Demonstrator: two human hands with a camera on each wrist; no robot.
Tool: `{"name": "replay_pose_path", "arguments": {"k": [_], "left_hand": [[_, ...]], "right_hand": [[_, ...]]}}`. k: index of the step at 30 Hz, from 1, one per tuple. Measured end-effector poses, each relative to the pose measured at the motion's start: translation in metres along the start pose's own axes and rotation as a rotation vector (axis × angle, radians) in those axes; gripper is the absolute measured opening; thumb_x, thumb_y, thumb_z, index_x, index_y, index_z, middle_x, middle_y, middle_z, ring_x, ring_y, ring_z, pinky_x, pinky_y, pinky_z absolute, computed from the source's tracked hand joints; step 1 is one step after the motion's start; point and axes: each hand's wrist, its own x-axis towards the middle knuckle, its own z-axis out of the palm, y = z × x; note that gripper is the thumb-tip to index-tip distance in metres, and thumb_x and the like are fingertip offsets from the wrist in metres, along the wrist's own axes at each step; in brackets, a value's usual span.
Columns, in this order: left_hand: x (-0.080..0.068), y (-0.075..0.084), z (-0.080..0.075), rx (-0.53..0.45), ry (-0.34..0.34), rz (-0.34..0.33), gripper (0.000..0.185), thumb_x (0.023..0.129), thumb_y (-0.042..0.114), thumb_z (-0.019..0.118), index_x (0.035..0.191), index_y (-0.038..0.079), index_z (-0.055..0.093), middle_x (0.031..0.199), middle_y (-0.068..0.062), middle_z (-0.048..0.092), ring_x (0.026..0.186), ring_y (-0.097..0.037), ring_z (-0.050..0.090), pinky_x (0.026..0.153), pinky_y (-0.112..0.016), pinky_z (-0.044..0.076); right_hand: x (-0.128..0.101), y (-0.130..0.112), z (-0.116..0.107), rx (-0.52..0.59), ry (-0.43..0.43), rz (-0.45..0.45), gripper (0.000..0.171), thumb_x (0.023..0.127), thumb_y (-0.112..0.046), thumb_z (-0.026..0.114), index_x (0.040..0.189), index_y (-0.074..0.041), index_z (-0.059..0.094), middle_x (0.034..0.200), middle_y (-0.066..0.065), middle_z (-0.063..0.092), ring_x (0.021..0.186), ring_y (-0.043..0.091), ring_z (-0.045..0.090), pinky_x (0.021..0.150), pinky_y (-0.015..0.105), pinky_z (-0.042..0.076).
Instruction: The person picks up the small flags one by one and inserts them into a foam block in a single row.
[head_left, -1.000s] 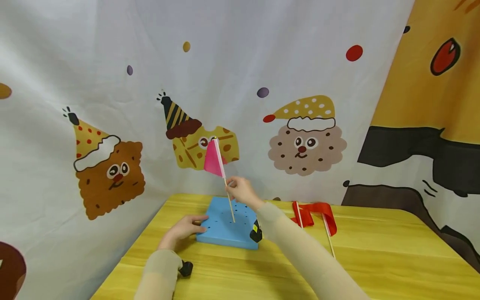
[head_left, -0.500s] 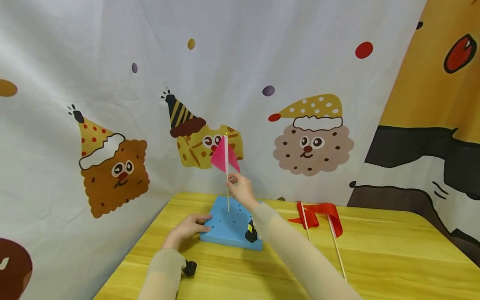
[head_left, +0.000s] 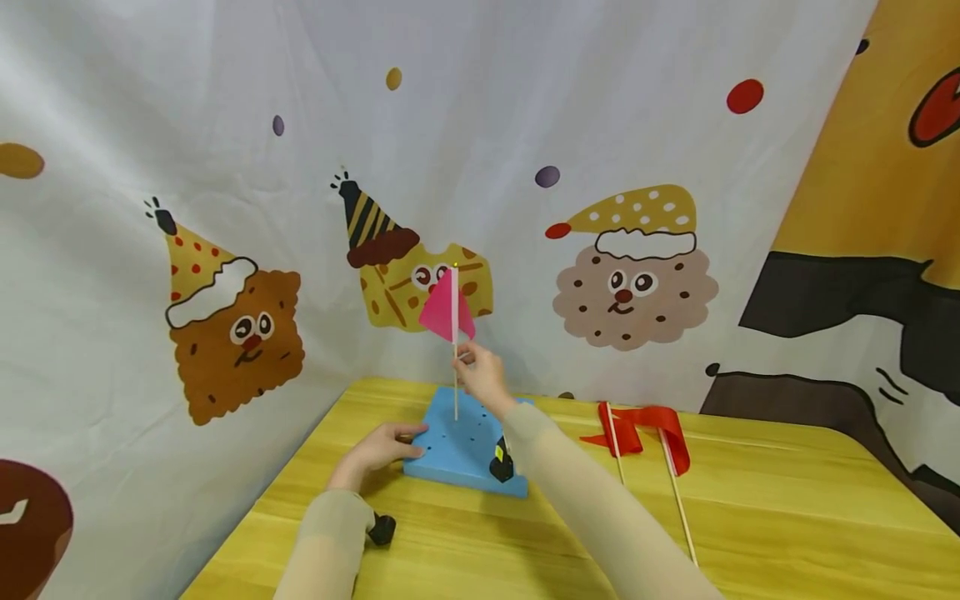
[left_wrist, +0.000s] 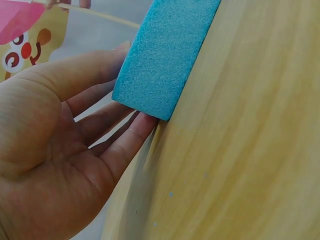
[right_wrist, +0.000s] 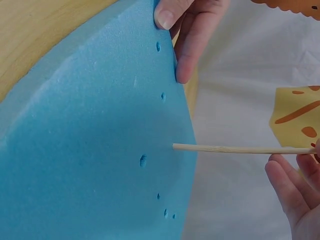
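Note:
My right hand (head_left: pixel 483 379) pinches the thin wooden stick of a pink flag (head_left: pixel 442 308) and keeps it upright over a blue foam board (head_left: pixel 442 454). In the right wrist view the stick (right_wrist: pixel 225 149) shows a blunt lower end that overlaps the board's top, among several small holes (right_wrist: pixel 143 160). My left hand (head_left: pixel 382 450) rests at the board's left edge. Its thumb lies on the upper face and its fairly straight fingers touch the side, as the left wrist view (left_wrist: pixel 75 125) also shows.
Right of the board, two red flags (head_left: pixel 667 425) on sticks lie on the yellow wooden table (head_left: pixel 570 542). A white curtain (head_left: pixel 480 108) with cartoon prints hangs close behind the table and along its left side. Black devices sit at both wrists.
My right hand has swung the pink flag from a leftward lean to upright, and its stick's lower end has shifted back across the board. My left hand stays at the board's edge.

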Motion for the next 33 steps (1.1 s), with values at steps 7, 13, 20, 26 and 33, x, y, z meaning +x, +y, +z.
{"name": "replay_pose_path", "arguments": {"k": [7,13,20,26,33], "left_hand": [[0.0,0.001,0.0,0.012,0.004,0.0,0.052,0.088,0.017,0.073,0.136,0.002,0.057,0.139,-0.02,0.051,0.127,-0.041,0.046,0.099,-0.05,0.044],[0.0,0.001,0.0,0.017,0.002,-0.005,0.053,0.088,0.018,0.074,0.136,0.003,0.057,0.138,-0.02,0.052,0.125,-0.039,0.048,0.098,-0.049,0.045],[-0.001,0.003,0.001,0.015,-0.01,0.016,0.053,0.089,0.016,0.072,0.136,0.001,0.056,0.138,-0.02,0.052,0.126,-0.04,0.048,0.098,-0.049,0.045],[-0.002,0.0,0.001,-0.027,-0.044,0.043,0.054,0.09,0.014,0.07,0.138,-0.002,0.052,0.141,-0.022,0.048,0.128,-0.043,0.044,0.097,-0.047,0.046],[0.0,-0.002,0.0,-0.056,-0.046,0.051,0.054,0.09,0.012,0.07,0.139,-0.004,0.051,0.142,-0.025,0.046,0.128,-0.044,0.043,0.096,-0.046,0.047]], "right_hand": [[-0.001,0.003,0.002,-0.007,-0.005,0.001,0.015,0.097,-0.011,0.061,0.111,-0.006,0.064,0.092,0.009,0.065,0.074,0.034,0.069,0.049,0.03,0.054],[-0.005,0.01,0.005,-0.014,-0.027,0.01,0.014,0.097,-0.011,0.06,0.11,-0.007,0.065,0.093,0.01,0.066,0.077,0.037,0.069,0.051,0.036,0.056],[-0.007,0.011,0.003,0.001,-0.022,0.024,0.016,0.097,-0.012,0.061,0.11,-0.005,0.065,0.094,0.011,0.066,0.08,0.039,0.069,0.055,0.043,0.057],[-0.009,0.01,0.001,0.013,-0.045,0.047,0.019,0.097,-0.012,0.06,0.115,-0.006,0.064,0.096,0.011,0.067,0.083,0.038,0.068,0.06,0.049,0.057],[-0.01,0.01,-0.004,0.002,-0.061,0.05,0.024,0.097,-0.016,0.061,0.119,-0.007,0.063,0.1,0.011,0.068,0.082,0.033,0.069,0.06,0.046,0.058]]}}
